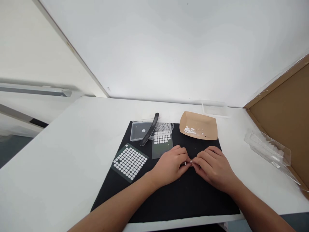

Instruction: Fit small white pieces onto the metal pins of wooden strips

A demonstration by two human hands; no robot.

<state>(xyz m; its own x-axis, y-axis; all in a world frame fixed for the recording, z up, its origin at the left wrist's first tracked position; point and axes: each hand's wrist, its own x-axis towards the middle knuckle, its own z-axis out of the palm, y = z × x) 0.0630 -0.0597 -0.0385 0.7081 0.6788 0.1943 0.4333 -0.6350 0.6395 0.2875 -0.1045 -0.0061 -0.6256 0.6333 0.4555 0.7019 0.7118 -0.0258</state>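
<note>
My left hand (pixel 172 165) and my right hand (pixel 213 166) meet fingertip to fingertip over a black mat (pixel 178 201). Both are closed in a pinch around a small light piece (pixel 191 162), too small and too covered by fingers to name. A tiny white oval (pixel 185 163) shows at the left fingertips. Left of my left hand lies a clear sheet (pixel 130 162) with rows of white oval stickers. Just above that hand, a second sticker sheet (pixel 161 149) is partly filled. A black curved nail file (pixel 149 129) leans across a clear plastic box (pixel 137 131).
Behind my right hand stands a brown paper tray (pixel 210 127) with white scraps in it. A clear lid (pixel 214 109) lies behind the tray. Clear plastic cases (pixel 270 148) sit at the right, beside a cardboard box (pixel 285 112). A white wall (pixel 154 54) closes off the table's back.
</note>
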